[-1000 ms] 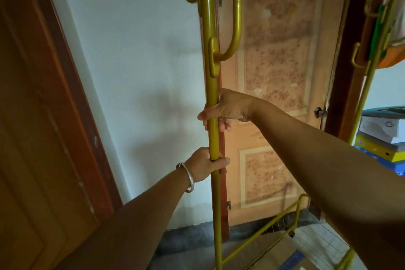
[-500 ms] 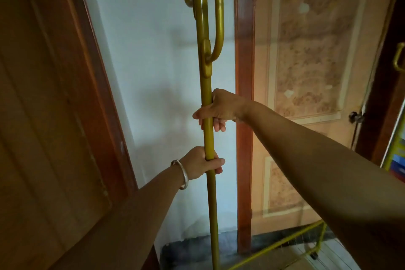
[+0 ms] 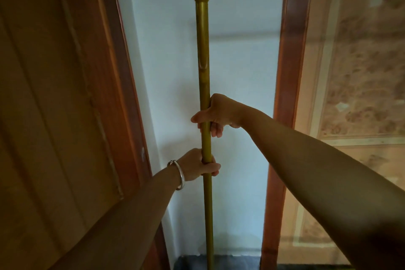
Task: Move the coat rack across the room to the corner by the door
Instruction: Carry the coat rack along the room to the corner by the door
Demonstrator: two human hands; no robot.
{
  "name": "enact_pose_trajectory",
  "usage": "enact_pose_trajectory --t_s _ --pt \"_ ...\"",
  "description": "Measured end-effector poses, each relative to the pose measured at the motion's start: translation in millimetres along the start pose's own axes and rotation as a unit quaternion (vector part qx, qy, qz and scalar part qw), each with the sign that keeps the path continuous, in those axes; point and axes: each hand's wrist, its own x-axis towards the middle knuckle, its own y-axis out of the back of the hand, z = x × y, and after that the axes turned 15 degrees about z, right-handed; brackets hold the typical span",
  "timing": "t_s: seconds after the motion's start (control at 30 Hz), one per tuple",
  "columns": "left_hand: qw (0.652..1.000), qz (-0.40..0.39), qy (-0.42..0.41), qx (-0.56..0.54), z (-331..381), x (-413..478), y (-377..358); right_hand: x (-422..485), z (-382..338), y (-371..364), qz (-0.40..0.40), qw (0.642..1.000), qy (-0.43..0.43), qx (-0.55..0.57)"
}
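Note:
The coat rack (image 3: pixel 203 55) is a gold metal pole standing upright in front of a narrow white wall strip between two doors. My left hand (image 3: pixel 198 165), with a silver bangle at the wrist, is wrapped around the pole low down. My right hand (image 3: pixel 213 115) grips the same pole a hand's width higher. A round knob on the pole shows near the top of the view. The hooks and the foot of the rack are out of view.
A brown wooden door (image 3: pixel 54 105) with its frame fills the left side. A patterned door (image 3: pixel 359 94) in a reddish frame (image 3: pixel 285 94) stands on the right. The white wall (image 3: pixel 241 72) lies just behind the pole, with dark floor at the bottom.
The rack has moved left, away from the patterned door, and now stands before the white wall strip. The second yellow rack and boxes on the right have left the view. Both hands keep their grip.

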Motion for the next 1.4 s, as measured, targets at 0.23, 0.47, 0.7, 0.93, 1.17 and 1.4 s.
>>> enact_pose_trajectory --t_s 0.23,0.47,0.7,0.93,1.17,1.4 --pt "1.0 0.013 0.019 0.004 -35 37 18 49 2 -26 -0.002 1.0 -0.003 -0.015" --pt "0.999 0.006 0.024 0.032 -78 84 45 102 -3 -55 0.013 1.0 -0.015 -0.024" --pt "0.998 0.017 0.033 0.042 -111 114 70 143 -9 -84 0.021 0.999 -0.018 -0.025" --pt "0.997 0.026 0.063 0.026 -136 135 87 178 -13 -108 0.031 0.999 -0.029 -0.023" --pt "0.993 0.051 0.102 0.006 -146 141 98 196 -19 -122 0.031 0.999 -0.038 -0.02" --pt "0.991 0.064 0.114 -0.004 -145 140 100 200 -20 -126 0.036 0.998 -0.041 -0.021"
